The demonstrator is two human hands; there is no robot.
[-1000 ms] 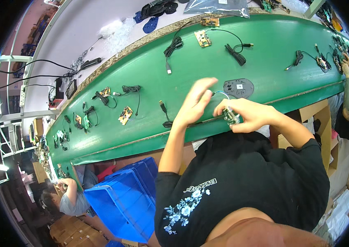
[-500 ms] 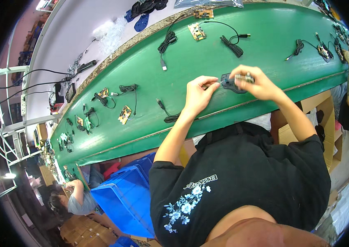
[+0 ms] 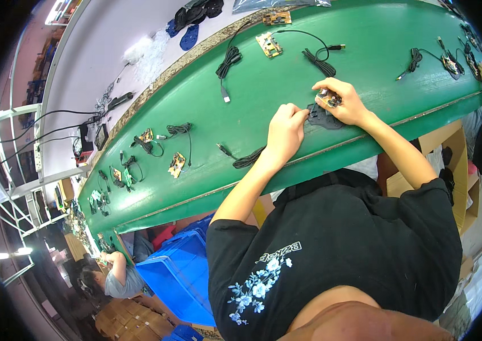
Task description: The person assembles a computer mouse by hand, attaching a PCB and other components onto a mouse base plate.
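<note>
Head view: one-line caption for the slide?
Left hand steadies a dark plastic part on the green conveyor belt while the right hand holds a small circuit board over it.

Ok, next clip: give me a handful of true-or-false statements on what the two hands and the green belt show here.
1. The right hand holds a small circuit board. True.
2. The left hand rests in a blue bin. False: it is on the green conveyor belt, fingers at the edge of a black plastic shell.
3. Both hands meet at that black shell. True.
4. The belt carries only this one piece. False: other circuit boards with coiled black cables lie along it.
5. The blue bin stands on the belt. False: it sits below the belt's near edge.
</note>
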